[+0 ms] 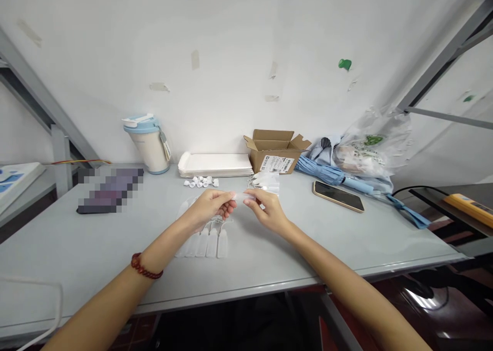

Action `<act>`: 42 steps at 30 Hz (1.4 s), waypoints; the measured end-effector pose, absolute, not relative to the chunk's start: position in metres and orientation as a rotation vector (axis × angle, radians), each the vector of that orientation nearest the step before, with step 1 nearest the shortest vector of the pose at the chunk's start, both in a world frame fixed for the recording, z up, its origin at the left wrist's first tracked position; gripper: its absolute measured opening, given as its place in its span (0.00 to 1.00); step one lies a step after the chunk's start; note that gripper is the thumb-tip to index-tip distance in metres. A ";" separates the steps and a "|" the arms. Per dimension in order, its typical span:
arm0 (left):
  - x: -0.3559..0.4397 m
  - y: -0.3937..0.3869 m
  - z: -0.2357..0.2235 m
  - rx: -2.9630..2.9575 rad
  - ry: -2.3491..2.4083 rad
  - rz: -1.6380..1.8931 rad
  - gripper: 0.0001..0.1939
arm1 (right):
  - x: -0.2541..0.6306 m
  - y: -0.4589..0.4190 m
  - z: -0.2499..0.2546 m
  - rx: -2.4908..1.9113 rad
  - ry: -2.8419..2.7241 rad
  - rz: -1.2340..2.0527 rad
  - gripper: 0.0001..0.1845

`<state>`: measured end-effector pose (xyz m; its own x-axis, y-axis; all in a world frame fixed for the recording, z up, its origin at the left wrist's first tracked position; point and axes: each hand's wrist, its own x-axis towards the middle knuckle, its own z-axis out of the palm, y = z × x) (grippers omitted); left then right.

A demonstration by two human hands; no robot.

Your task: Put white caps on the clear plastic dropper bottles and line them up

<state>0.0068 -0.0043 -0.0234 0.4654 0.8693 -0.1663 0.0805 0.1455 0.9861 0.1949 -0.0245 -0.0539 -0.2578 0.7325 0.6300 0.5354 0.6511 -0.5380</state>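
Observation:
Both my hands meet above the middle of the desk on a small translucent plastic bottle [242, 197], lying roughly level between them. My left hand [211, 205] is closed on its left end, the fingertips pinching there. Closed on the right end is my right hand [269, 209], with thumb and fingers pressed together. The fingers cover both ends of the bottle. Below my left hand lies a row of similar clear bottles [222, 244] with thin white cords at their tops. White caps [200, 182] sit in a small cluster beyond my left hand. More clear pieces [269, 179] lie behind my right hand.
A stack of white envelopes [215, 165] and an open cardboard box [275, 155] stand along the wall. A cream tumbler [148, 144] and a partly blurred dark object [111, 190] are left. Rightward lie a phone [338, 196], a blue umbrella [323, 170] and a plastic bag [370, 145].

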 end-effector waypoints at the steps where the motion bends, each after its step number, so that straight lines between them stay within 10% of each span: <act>1: 0.007 -0.005 -0.024 1.317 0.938 0.706 0.18 | 0.195 -0.025 -0.053 -1.004 -1.922 0.302 0.15; 17: 0.011 -0.009 -0.027 2.234 0.989 0.867 0.16 | 0.195 -0.021 -0.048 -1.098 -1.459 1.110 0.20; 42: -0.083 0.075 -0.058 2.448 1.828 0.683 0.18 | 0.289 0.014 -0.030 -1.397 -1.715 0.901 0.18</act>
